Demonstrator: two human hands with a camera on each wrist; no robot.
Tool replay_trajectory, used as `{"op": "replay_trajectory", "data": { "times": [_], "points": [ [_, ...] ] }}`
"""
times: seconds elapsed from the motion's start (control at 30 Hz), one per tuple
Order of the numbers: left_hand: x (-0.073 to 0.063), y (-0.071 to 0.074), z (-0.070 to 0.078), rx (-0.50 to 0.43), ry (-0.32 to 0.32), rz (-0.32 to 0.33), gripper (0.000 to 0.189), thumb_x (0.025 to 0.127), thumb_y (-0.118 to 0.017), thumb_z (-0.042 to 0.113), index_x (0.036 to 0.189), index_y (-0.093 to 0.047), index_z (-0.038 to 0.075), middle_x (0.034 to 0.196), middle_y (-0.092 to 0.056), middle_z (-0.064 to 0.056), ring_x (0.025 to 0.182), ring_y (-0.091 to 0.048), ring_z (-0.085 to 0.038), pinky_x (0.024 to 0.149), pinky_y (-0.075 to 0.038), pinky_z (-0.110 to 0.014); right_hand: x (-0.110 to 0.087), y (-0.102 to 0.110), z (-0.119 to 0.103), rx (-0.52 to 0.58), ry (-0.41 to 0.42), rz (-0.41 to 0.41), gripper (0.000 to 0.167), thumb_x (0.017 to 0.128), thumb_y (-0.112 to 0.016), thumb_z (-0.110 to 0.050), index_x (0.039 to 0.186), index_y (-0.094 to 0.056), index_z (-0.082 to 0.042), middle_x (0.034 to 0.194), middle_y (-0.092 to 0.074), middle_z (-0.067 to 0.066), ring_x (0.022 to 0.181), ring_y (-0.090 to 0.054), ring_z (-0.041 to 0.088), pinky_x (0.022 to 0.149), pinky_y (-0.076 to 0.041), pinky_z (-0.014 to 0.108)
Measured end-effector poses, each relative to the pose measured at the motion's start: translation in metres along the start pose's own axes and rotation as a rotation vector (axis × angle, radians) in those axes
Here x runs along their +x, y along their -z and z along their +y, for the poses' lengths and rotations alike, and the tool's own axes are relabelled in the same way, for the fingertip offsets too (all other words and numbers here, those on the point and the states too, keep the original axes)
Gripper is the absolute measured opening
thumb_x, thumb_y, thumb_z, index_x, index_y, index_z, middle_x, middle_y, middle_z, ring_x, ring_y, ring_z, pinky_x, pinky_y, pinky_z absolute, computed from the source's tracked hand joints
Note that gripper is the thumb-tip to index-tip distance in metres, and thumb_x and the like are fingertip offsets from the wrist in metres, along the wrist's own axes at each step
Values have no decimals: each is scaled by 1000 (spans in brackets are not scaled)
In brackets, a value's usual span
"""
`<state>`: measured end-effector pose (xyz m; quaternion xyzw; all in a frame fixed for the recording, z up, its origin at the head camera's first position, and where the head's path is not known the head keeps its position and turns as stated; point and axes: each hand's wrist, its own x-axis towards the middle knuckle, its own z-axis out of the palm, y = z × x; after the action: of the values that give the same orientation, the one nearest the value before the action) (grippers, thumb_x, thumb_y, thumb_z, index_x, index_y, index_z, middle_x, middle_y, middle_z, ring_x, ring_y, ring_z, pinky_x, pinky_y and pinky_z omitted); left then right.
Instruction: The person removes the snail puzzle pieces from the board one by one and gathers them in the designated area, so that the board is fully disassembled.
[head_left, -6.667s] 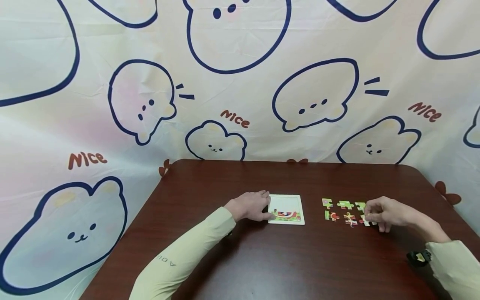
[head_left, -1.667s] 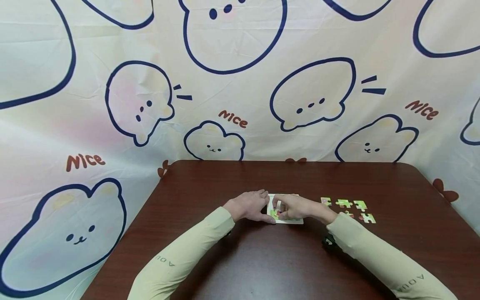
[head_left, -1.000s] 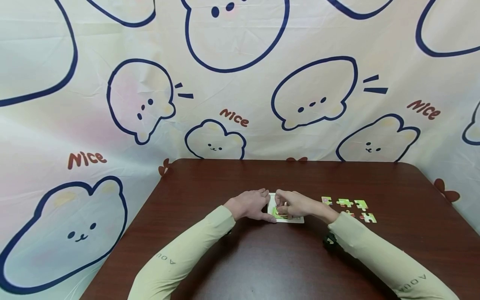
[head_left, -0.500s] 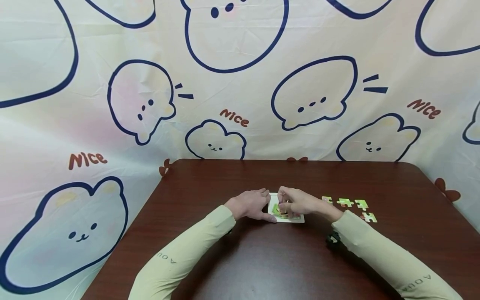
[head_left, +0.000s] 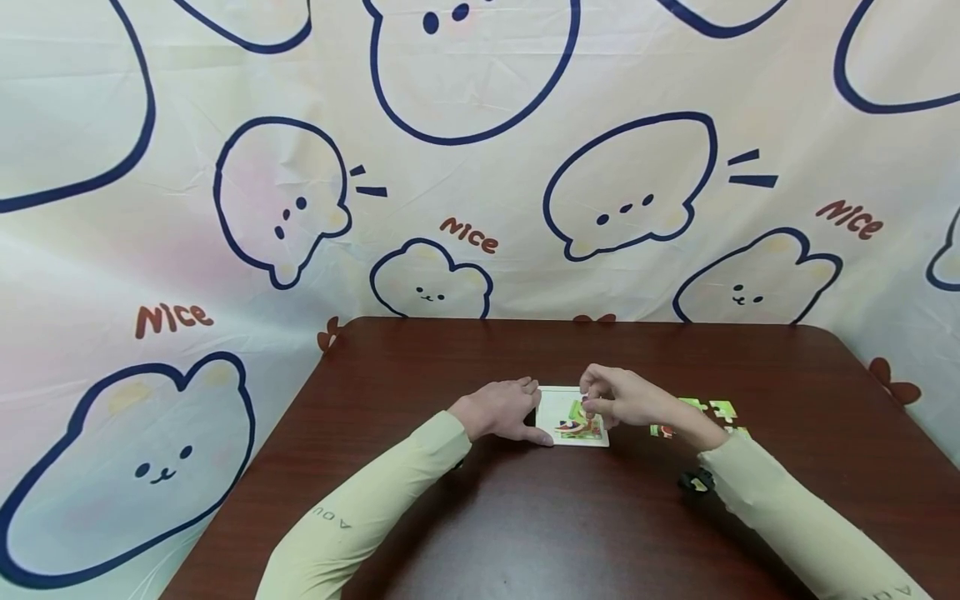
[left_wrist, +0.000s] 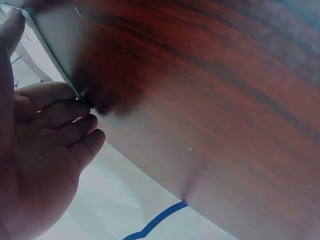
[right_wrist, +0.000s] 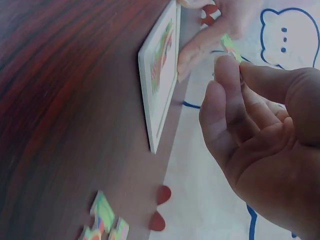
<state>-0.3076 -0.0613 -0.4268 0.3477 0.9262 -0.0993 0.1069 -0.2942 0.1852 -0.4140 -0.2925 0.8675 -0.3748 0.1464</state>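
Note:
My left hand [head_left: 498, 412] rests at the left edge of a white puzzle tray [head_left: 557, 402], fingers extended at the far corner and thumb at the near one. Its palm and fingers [left_wrist: 75, 117] show against the tray's edge in the left wrist view. Several joined pieces form a colourful picture [head_left: 579, 427] in the tray's lower right; bare white shows at its left. Over the tray's right side, my right hand [head_left: 626, 402] pinches a green puzzle piece [right_wrist: 229, 46] between thumb and fingertips, seen raised off the tray in the right wrist view.
Loose puzzle pieces [head_left: 723, 410] lie on the dark brown table [head_left: 525, 517] to the right of the tray, some hidden behind my right forearm. A cartoon-printed cloth [head_left: 600, 292] hangs behind the table's far edge.
My right hand came from the loose pieces to the tray, worked over its left and middle, and now has shifted right and up with a piece. The left hand stays put.

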Motion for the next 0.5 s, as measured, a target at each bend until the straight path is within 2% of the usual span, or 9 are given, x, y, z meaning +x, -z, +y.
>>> {"op": "replay_trajectory", "data": {
  "times": [0.23, 0.5],
  "points": [
    [-2, 1, 0, -4, 1, 2, 95, 85, -46, 78, 150, -40, 10, 159, -35, -10, 149, -31, -21, 118, -33, -35, -17, 12, 6, -28, -24, 21, 11, 95, -64, -17, 104, -60, -11, 84, -72, 11, 58, -61, 15, 57, -56, 33],
    [-3, 1, 0, -13, -1, 0, 94, 86, -47, 78, 150, -39, 10, 159, -34, -10, 149, -29, -21, 119, -31, -36, -37, 22, 10, -35, -37, 23, 9, 97, -63, -19, 103, -60, -12, 85, -70, 12, 59, -61, 15, 58, -57, 36]
  ]
}}
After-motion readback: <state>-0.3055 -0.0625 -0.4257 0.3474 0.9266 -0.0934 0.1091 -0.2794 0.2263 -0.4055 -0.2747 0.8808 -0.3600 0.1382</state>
